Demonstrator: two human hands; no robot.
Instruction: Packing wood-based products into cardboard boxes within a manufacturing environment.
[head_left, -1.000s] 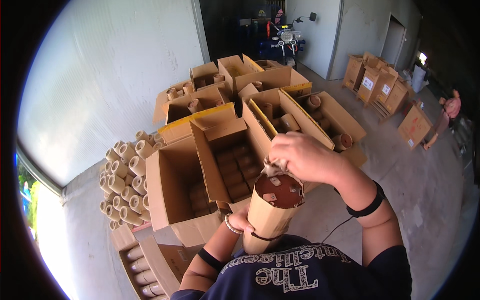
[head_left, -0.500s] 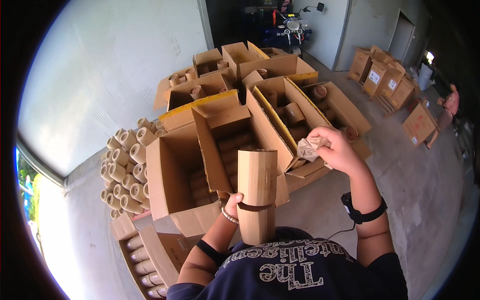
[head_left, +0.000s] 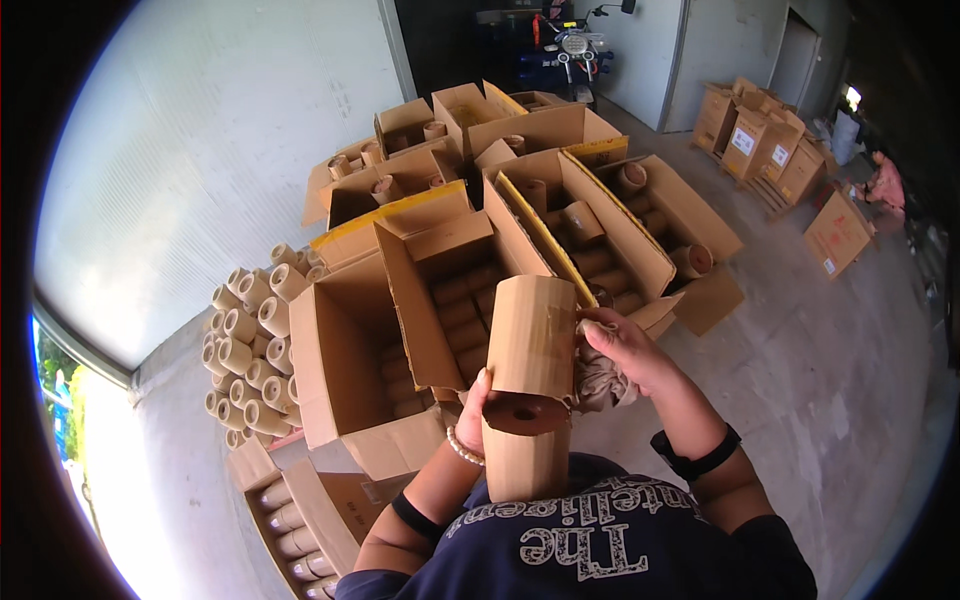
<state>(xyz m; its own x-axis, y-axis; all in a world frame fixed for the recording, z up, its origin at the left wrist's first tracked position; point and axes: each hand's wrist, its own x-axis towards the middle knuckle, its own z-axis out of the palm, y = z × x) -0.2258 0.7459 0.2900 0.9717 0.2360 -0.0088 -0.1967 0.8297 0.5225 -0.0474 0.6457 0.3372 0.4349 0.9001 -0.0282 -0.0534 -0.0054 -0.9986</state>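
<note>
Two tan cylinders stand one above the other in front of my chest. The upper cylinder (head_left: 533, 335) is tilted away from the lower cylinder (head_left: 525, 467), and a dark red-brown end face with a small hole shows between them. My left hand (head_left: 473, 415) grips the left side, near where the two meet. A crumpled beige cloth (head_left: 603, 385) is bunched in my right hand (head_left: 632, 350), which is against the right side of the upper cylinder. Some of the right fingers are hidden behind the cloth and cylinder.
Open cardboard boxes (head_left: 345, 350) holding more cylinders crowd the floor ahead. A stack of loose cylinders (head_left: 245, 340) stands at left, and a narrow box of cylinders (head_left: 330, 515) at lower left. Farther off are a motorcycle (head_left: 575, 50), cartons on pallets (head_left: 760, 145) and a person (head_left: 885, 185).
My right hand has come down and left with the cloth, from the air to the upper cylinder's side. The upper cylinder has tipped, exposing the end face between the two.
</note>
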